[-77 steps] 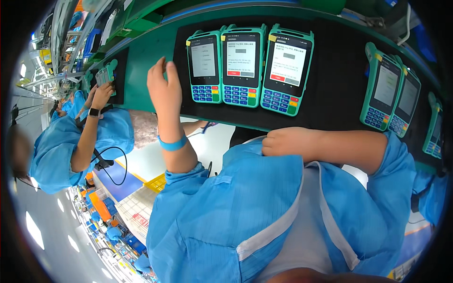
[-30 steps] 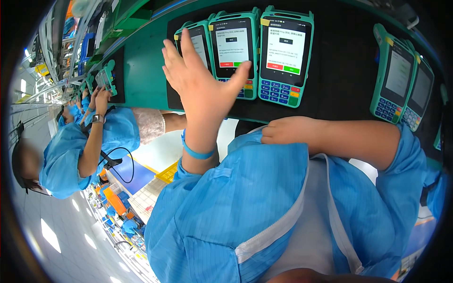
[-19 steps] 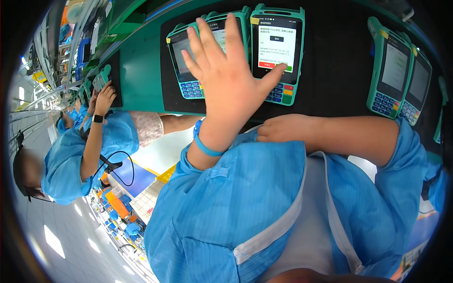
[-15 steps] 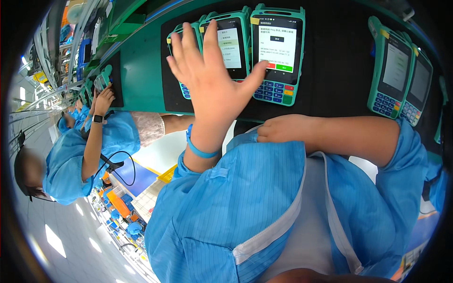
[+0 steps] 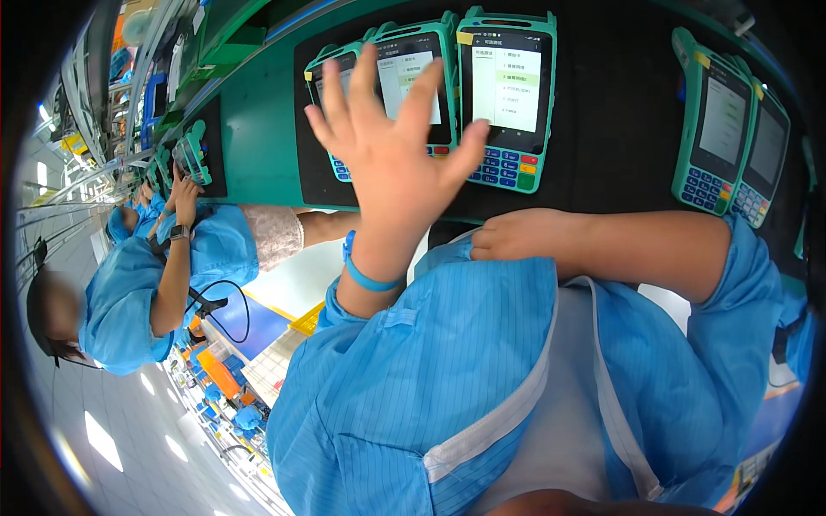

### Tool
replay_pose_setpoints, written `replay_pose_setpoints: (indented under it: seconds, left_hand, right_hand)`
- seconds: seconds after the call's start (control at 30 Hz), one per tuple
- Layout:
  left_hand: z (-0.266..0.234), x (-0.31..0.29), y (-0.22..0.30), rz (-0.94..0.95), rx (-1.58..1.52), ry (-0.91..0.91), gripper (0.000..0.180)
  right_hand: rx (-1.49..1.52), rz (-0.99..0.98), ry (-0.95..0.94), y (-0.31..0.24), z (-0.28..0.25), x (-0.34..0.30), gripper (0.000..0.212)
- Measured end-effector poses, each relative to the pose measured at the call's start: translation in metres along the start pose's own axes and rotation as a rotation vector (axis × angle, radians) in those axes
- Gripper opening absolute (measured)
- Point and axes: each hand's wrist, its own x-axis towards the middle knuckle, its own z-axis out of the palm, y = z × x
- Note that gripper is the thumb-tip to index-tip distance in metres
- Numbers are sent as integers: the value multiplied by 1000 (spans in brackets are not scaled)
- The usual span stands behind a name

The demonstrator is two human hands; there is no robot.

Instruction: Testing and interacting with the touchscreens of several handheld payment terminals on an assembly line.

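Left hand (image 5: pixel 394 168) has moved over terminals (image 5: pixel 506 90) on black matting (image 5: pixel 611 112), grip splayed empty, ceiling lights (image 5: pixel 102 440) aglow.

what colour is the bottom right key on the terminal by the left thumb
Green rectangular key, clearest in head view.

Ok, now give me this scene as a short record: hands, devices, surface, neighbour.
Left hand: fingers spread over three green-cased card terminals; contact unclear
Right hand: at the front of the blue jacket
Wristband: blue, left wrist
Surface: black mat
At right: pair of similar terminals
Neighbour: co-worker's hand by another terminal
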Motion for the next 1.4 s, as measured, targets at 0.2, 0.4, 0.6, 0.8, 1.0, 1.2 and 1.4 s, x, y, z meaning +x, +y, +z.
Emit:
replay_pose_setpoints:
  seconds: [0.2,0.4,0.6,0.8,1.0,1.2,1.4]
  left_hand:
    - [3,8,27,111,-90,-65,55]
    - [5,8,16,104,-96,-72,54]
    - [4,-6,-52,-43,-36,108,47]
    - [10,-18,-119,-328,-111,167,43]
    - [23,-30,-160,-572,-111,99,39]
    - [25,-31,-143,-468,-266,95,38]
    - [27,-21,-121,-476,-488,41,43]
  right_hand:
    - [-30,-16,53,2,6,0,22]
    - [-40,-25,9,1,2,0,22]
    - [29,86,-69,-5,-9,-2,24]
    - [28,102,-87,-8,-12,0,24]
    - [63,139,-122,-8,-12,0,27]
    - [78,117,-130,-7,-12,-2,28]
    - [67,122,-82,-6,-10,-6,27]
